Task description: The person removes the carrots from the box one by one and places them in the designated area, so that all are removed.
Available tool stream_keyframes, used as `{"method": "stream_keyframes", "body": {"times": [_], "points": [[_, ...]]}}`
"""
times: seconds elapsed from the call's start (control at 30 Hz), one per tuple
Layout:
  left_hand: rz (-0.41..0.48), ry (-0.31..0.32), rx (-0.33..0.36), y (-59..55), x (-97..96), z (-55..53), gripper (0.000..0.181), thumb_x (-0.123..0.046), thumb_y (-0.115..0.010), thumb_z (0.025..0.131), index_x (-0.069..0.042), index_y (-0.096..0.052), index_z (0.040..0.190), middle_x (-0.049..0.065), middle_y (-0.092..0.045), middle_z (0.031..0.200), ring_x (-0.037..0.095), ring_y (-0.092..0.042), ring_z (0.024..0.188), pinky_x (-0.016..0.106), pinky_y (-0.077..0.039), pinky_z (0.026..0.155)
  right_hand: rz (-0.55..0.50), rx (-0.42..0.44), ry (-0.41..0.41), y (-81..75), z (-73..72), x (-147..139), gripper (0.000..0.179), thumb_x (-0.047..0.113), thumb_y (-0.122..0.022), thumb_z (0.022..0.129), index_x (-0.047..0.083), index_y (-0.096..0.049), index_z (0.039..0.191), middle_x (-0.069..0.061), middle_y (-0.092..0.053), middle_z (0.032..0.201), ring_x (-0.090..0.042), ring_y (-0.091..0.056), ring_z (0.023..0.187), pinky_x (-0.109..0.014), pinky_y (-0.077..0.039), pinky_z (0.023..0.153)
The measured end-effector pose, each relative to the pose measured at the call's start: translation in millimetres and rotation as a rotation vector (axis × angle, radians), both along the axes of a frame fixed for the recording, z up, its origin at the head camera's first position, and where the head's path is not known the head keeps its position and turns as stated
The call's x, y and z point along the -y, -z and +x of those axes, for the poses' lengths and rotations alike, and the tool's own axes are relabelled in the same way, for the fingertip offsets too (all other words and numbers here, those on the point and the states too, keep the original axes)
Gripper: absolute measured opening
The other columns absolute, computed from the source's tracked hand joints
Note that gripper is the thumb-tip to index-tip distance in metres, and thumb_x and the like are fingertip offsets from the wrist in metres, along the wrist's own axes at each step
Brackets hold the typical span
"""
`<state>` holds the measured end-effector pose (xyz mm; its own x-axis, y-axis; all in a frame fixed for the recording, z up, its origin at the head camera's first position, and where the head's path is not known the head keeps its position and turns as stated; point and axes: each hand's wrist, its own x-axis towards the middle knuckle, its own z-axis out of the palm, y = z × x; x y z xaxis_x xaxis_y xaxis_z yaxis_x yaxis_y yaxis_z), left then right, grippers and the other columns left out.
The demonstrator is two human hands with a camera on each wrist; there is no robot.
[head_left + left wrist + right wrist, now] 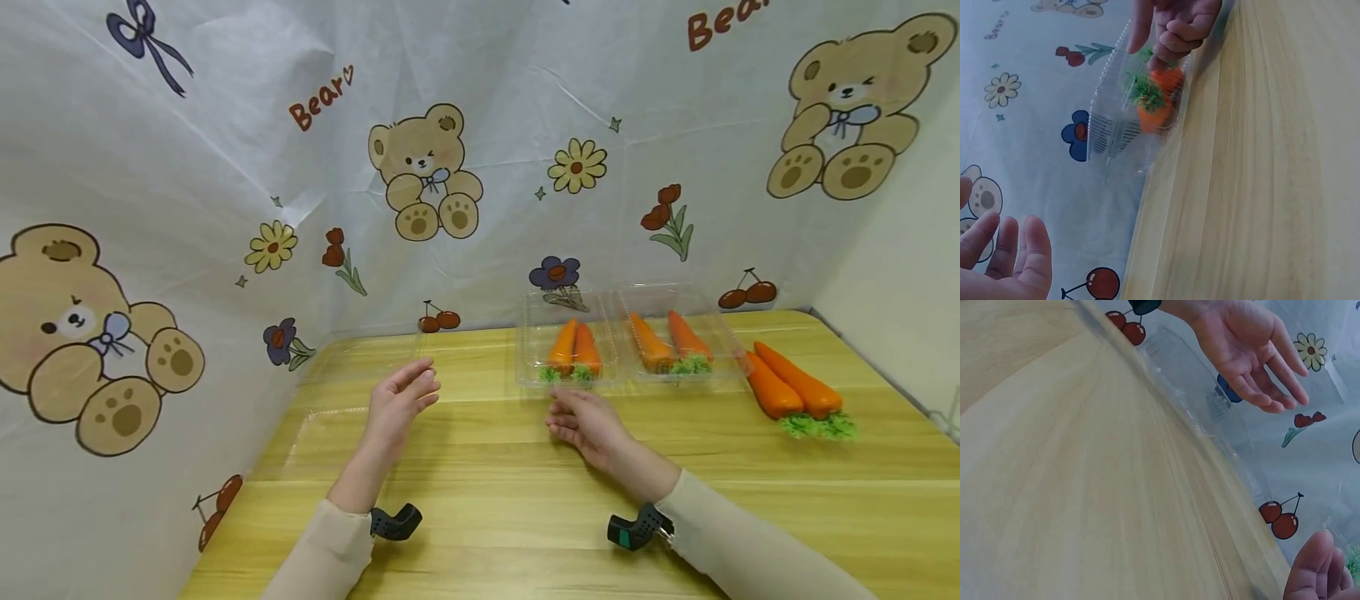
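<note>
My left hand [405,393] hovers over the wooden table [487,500] with its fingers straight and relaxed, holding nothing; the right wrist view shows its open palm [1254,353]. My right hand [577,418] lies with loosely curled fingers just in front of a clear plastic box [570,346] that holds two orange carrots [573,350]. In the left wrist view those fingers [1175,28] sit at the box's [1116,119] near end; whether they touch it is unclear. An empty clear box [337,417] lies flat beside my left hand.
A second clear box [671,333] with two carrots stands to the right of the first. Two loose carrots [795,387] lie further right. A bear-print cloth [225,167] walls the table at the back and left.
</note>
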<state>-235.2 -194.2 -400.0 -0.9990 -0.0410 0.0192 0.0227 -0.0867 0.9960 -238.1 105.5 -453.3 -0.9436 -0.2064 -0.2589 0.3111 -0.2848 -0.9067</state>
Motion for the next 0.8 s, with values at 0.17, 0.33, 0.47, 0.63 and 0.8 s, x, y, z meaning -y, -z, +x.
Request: {"method": "stream_keyframes", "body": {"times": [0.17, 0.33, 0.47, 0.63, 0.8], "points": [[-0.009, 0.03, -0.005, 2.4, -9.0, -2.8, 0.039, -0.017, -0.067, 0.102, -0.004, -0.064, 0.139, 0.011, -0.058, 0.142, 0.02, -0.069, 0.108, 0.036, -0.061, 0.098, -0.049, 0.015, 0.012, 0.8, -3.7, -5, 0.047, 0.028, -0.046, 0.112, -0.007, -0.045, 0.144, 0.001, -0.064, 0.09, -0.01, -0.066, 0.078, -0.019, -0.059, 0.072], [-0.003, 0.04, -0.008, 4.5, -15.0, -6.0, 0.038, -0.016, -0.067, 0.102, -0.004, -0.065, 0.138, 0.01, -0.059, 0.139, 0.021, -0.068, 0.108, 0.036, -0.061, 0.097, -0.079, 0.03, 0.022, 0.3, -6.0, -8, 0.041, 0.031, -0.047, 0.111, -0.002, -0.053, 0.135, 0.002, -0.065, 0.088, -0.011, -0.067, 0.079, -0.02, -0.06, 0.073], [0.008, 0.045, -0.001, 6.5, -20.3, -8.5, 0.038, -0.015, -0.067, 0.101, -0.003, -0.065, 0.137, 0.011, -0.06, 0.138, 0.023, -0.068, 0.107, 0.036, -0.062, 0.096, -0.079, 0.032, 0.028, -1.4, -7.8, -8, 0.035, 0.029, -0.047, 0.112, 0.001, -0.058, 0.13, 0.002, -0.065, 0.088, -0.011, -0.067, 0.078, -0.021, -0.06, 0.073], [0.004, 0.063, 0.019, 10.1, -27.7, -8.9, 0.038, -0.015, -0.068, 0.101, -0.003, -0.065, 0.137, 0.012, -0.061, 0.139, 0.025, -0.069, 0.108, 0.04, -0.06, 0.1, -0.069, 0.024, 0.041, -1.4, -9.7, -9, 0.032, 0.025, -0.048, 0.111, 0.001, -0.061, 0.127, 0.001, -0.066, 0.088, -0.012, -0.067, 0.076, -0.021, -0.06, 0.071], [0.017, 0.078, 0.033, 11.8, -33.5, -7.2, 0.037, -0.014, -0.066, 0.102, -0.004, -0.065, 0.137, 0.012, -0.061, 0.14, 0.024, -0.068, 0.108, 0.045, -0.058, 0.104, -0.062, 0.024, 0.03, 0.0, -8.4, -12, 0.032, 0.025, -0.049, 0.111, 0.0, -0.062, 0.128, 0.001, -0.066, 0.087, -0.011, -0.067, 0.076, -0.02, -0.061, 0.072]]}}
